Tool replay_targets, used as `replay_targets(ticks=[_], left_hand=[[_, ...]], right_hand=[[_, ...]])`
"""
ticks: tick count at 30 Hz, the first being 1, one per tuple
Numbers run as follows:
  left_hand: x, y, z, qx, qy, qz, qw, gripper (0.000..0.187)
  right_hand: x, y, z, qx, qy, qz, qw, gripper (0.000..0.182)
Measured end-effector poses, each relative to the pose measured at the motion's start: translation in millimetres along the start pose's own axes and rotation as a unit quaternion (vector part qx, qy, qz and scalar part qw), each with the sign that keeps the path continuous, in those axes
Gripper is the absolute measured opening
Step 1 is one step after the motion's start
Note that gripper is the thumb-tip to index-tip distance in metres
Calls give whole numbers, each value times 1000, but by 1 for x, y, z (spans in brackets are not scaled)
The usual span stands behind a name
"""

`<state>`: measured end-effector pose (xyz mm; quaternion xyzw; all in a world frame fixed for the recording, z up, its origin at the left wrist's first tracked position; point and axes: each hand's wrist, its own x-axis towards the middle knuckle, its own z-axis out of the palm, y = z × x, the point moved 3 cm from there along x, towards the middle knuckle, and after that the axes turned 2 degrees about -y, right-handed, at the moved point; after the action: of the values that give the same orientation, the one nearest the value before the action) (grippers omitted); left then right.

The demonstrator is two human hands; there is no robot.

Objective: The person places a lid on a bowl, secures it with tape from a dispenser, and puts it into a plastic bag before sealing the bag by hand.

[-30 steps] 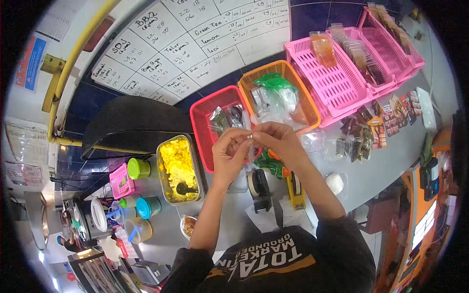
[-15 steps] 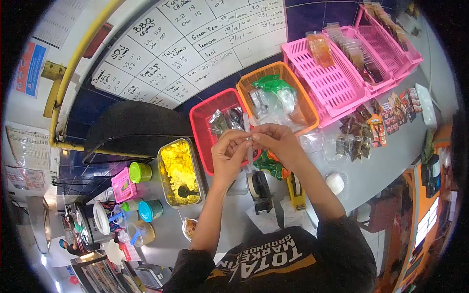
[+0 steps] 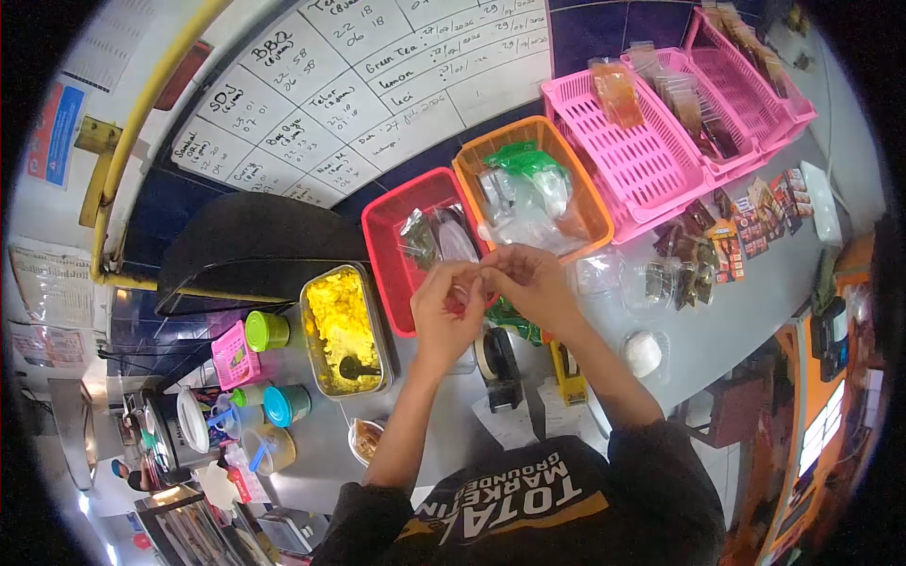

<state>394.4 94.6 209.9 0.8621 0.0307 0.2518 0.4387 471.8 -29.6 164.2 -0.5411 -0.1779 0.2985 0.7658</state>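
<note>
Red basket (image 3: 385, 259), head view: on the grey counter (image 3: 736, 321), just beside the left side of an orange basket (image 3: 585, 203); shiny plastic packets (image 3: 420, 238) inside. Left hand (image 3: 445, 307): in front of the red basket's near right part, fingers curled, thumb and fingertips drawn together. Right hand (image 3: 535, 285): beside it, fingertips meeting those of the left; whether anything is pinched between them cannot be told. Also listed: black tape dispenser (image 3: 501, 368), nearer the body; metal tray (image 3: 379, 325) of yellow food (image 3: 335, 321), left of the red basket; pink baskets (image 3: 651, 156), right of the orange one
</note>
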Motion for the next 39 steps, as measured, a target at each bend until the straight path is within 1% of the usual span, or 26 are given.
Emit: replay_targets(ticks=[1,3,4,6,9,10,11,12,13,15,18,21,24,27,30,33,36,39], left_hand=[[-3,0,0,27,4,10,1000,15],[-9,7,-1,24,-7,-39,999,15],[-11,8,-2,22,-12,-64,998,15],[-18,4,-3,30,-51,-75,995,12],[-25,-7,-10,72,-116,-116,984,10],[-27,-9,-13,91,-140,-133,977,10],[-24,-4,-16,77,-150,-155,973,8],[-24,-5,-18,88,-154,-136,975,8],[-24,-8,-20,99,-158,-117,976,7],[-22,-8,-24,112,-155,-61,980,6],[-24,-16,-27,104,-159,-55,980,8],[-21,-17,-30,103,-172,-73,977,6],[-19,-27,-31,42,-151,-156,975,3],[-12,-31,-32,33,-126,-190,973,7],[-7,-36,-32,53,-119,-172,977,9],[-1,-39,-33,39,-106,-175,978,11],[5,-47,-36,55,-130,-169,976,9],[5,-60,-36,42,-129,-199,971,6]], right_hand=[[-1,5,0,11,2,-2,1000,17],[-4,18,3,32,5,-4,999,15],[-5,24,4,15,13,-13,1000,14],[-9,33,8,-21,28,-27,999,12],[-12,42,10,-48,8,4,999,12],[-11,47,12,-37,4,8,999,13],[-9,53,15,-25,2,12,1000,14],[-8,55,16,-13,0,14,1000,14],[-9,54,14,-94,-26,27,995,14],[-5,28,18,-253,-78,46,963,14],[1,11,23,-363,-157,-86,914,16],[8,12,28,-334,-181,-130,916,15],[18,21,28,-359,-174,-142,906,19],[21,23,31,-319,-162,-118,927,21],[25,32,32,-295,-146,-136,934,19],[29,38,34,-234,-111,-110,960,15],[33,31,36,-263,-106,-91,955,14],[41,38,38,-260,-101,-122,953,16]])
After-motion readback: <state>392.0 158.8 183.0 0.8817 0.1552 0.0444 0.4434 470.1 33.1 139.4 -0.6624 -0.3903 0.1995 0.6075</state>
